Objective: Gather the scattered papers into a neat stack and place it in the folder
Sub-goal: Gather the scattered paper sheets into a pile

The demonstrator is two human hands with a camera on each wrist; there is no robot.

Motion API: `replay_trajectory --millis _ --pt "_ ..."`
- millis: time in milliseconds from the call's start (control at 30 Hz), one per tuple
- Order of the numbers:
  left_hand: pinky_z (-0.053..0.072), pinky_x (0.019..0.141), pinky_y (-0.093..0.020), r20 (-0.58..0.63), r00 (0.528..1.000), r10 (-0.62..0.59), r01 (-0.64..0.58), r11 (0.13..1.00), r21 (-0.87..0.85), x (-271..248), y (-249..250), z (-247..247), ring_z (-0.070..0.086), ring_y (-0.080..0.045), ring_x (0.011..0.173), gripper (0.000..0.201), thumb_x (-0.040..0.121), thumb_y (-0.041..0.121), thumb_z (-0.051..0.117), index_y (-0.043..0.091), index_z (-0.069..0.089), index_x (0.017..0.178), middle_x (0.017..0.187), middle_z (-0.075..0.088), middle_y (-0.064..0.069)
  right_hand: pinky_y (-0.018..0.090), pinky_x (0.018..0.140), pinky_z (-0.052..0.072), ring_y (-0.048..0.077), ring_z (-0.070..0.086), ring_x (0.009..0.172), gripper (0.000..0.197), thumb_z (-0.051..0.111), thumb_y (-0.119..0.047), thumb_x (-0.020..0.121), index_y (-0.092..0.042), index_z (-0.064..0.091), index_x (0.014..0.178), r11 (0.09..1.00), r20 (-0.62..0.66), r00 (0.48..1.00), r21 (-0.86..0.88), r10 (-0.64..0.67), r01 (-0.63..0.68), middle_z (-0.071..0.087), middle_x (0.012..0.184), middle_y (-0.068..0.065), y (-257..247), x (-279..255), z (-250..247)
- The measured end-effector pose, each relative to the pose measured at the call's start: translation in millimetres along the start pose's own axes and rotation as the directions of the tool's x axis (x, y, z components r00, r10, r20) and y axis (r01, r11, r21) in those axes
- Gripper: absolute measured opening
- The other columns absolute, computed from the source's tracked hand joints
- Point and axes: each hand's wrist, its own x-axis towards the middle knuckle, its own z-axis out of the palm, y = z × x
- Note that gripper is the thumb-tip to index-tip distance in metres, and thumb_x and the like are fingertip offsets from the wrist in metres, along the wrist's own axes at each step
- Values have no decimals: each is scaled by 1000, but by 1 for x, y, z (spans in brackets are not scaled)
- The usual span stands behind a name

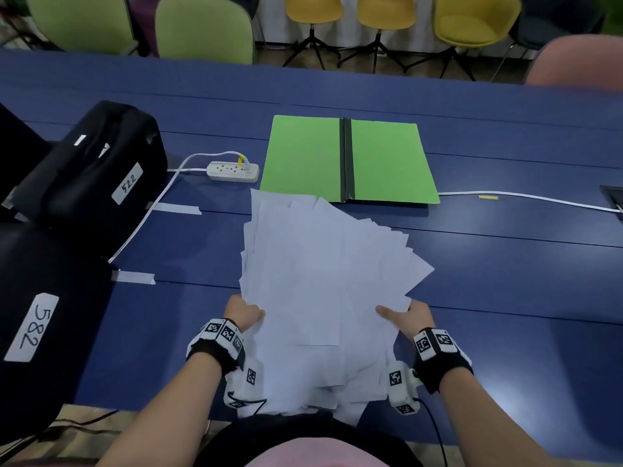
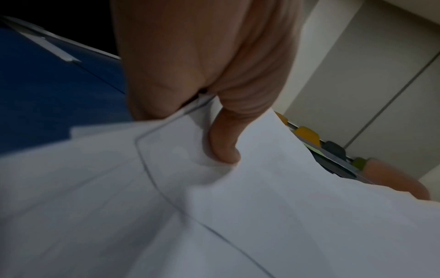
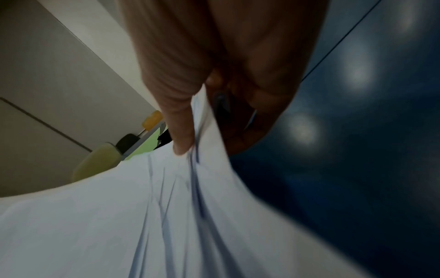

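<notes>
A loose, fanned pile of white papers (image 1: pixel 320 281) lies on the blue table (image 1: pixel 505 264) in front of me, its near edge hanging past the table's front. My left hand (image 1: pixel 244 313) grips the pile's left side, thumb on top (image 2: pixel 223 143) and fingers under the sheets (image 2: pixel 262 216). My right hand (image 1: pixel 406 315) grips the right side the same way, thumb pressed on the papers (image 3: pixel 166 206). Beyond the pile lies an open green folder (image 1: pixel 349 160) with a dark spine, flat on the table; the pile's far corner overlaps its near edge.
Two black bags with white number labels (image 1: pixel 91 173) (image 1: pixel 37 318) sit at the left. A white power strip (image 1: pixel 232 171) with its cable lies left of the folder. Another white cable (image 1: pixel 526 197) runs off to the right. Green, yellow and pink chairs (image 1: pixel 205 28) stand behind the table.
</notes>
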Motion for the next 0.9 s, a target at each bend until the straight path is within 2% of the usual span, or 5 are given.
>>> replay_trajectory --millis 133,300,467,633,900 --pt "42 63 -23 41 999 10 -13 996 84 -2 0 -3 43 -22 88 32 89 2 55 6 36 64 64 36 0 26 69 44 25 58 82 17 77 -24 72 -15 62 75 999 -235 972 34 8 0 63 81 4 -1 7 -15" --pt "36 62 -24 58 998 -23 14 988 154 0 -5 0 41 -19 69 29 92 4 50 4 33 68 65 31 -1 37 101 43 18 54 112 83 78 -12 71 -22 33 140 903 -326 931 430 167 -12 47 129 -4 2 5 -5" --pt "36 77 -27 43 997 -70 66 995 70 3 -6 1 44 -22 79 31 91 3 52 7 36 66 66 36 -2 46 90 50 34 63 95 37 58 -12 85 -2 57 121 921 -313 907 354 282 -164 65 109 17 26 8 8" --pt "44 80 -33 36 998 -53 54 998 -26 4 -7 0 48 -25 85 35 85 0 60 13 37 61 65 44 -2 33 85 42 26 55 93 32 45 -5 93 0 55 123 953 -438 887 302 146 -8 57 101 13 13 4 -4" --pt "38 80 -27 60 998 -31 38 991 -124 8 -12 6 48 -24 92 25 88 -10 45 8 46 71 70 47 1 34 73 44 26 57 79 16 71 -8 69 -7 64 83 945 -262 951 319 164 -75 64 90 16 -7 20 -23"
